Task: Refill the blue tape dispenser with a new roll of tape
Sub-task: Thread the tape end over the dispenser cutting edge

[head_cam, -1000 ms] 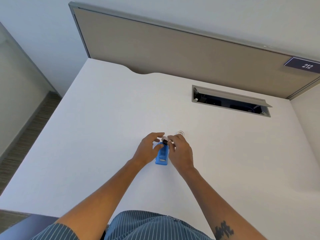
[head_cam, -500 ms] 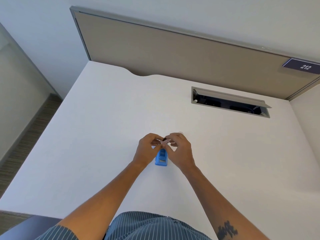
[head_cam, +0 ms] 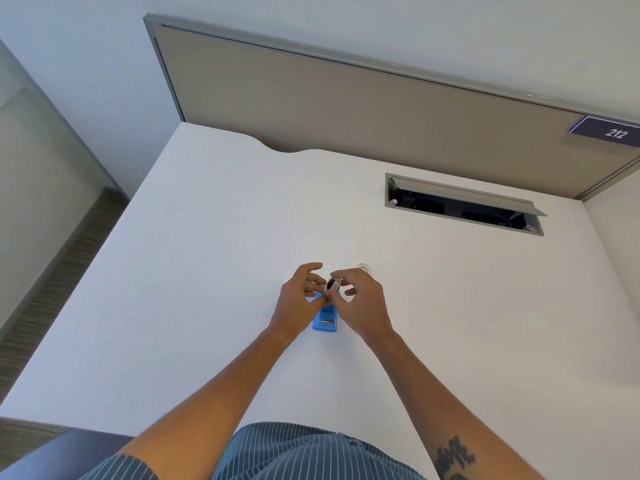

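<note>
- Right hand [head_cam: 362,303]: thumb and forefinger pinch a small dark-and-white piece [head_cam: 333,283], likely the tape core, held just above the far end of the blue tape dispenser [head_cam: 326,317]. Remaining fingers loosely curled.
- Left hand [head_cam: 300,295]: fingers curled in toward the same small piece, fingertips at the dispenser's far end on its left side; thumb raised. Whether it truly grips the piece or the dispenser cannot be told, as the contact is hidden between the two hands.
- Blue tape dispenser: lies flat on the white desk [head_cam: 207,271], long axis running toward the person, near end showing a small metallic strip. Its far end is covered by both hands.
- Clear tape roll [head_cam: 363,267]: faint ring on the desk just beyond the dispenser, past the right hand's knuckles; partly hidden and hard to make out.
- Cable tray opening [head_cam: 462,206]: recessed slot with its grey flap lifted, well beyond the dispenser and to its right.
- Beige partition panel [head_cam: 346,109]: stands along the desk's back edge, far past the dispenser.
- Number plate reading 212 [head_cam: 611,132]: on the partition's right end.
- Striped blue garment [head_cam: 294,452]: nearest the camera, below the dispenser, between the forearms.
</note>
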A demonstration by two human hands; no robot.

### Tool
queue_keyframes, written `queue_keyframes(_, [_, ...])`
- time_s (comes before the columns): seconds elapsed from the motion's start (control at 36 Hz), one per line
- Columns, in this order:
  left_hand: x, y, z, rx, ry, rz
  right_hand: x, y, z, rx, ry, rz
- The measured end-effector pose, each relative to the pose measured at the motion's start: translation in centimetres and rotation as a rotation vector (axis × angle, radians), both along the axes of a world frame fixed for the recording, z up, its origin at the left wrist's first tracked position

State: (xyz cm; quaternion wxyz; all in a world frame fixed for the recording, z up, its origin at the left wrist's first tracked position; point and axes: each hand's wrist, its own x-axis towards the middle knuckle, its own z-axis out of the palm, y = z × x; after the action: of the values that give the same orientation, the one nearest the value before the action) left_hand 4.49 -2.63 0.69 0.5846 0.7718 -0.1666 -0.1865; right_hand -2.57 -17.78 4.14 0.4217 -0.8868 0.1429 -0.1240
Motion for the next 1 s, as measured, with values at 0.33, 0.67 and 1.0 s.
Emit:
queue_keyframes(0.33, [-0.1, 1.3, -1.2, 0.234, -0.016, -0.157, -0.2, -0.7, -1.3, -0.132, 0.176, 0.138])
queue_keyframes(0.67, [-0.5, 1.4, -1.4, 0.364, -0.068, -0.259, -0.3, -0.6, -1.5, -0.141, 0.229, 0.189])
queue_keyframes(1.0, [-0.3, 1.3, -1.1, 0.397, -0.086, -0.281, -0.1, -0.2, -1.8, -0.203, 0.26, 0.198])
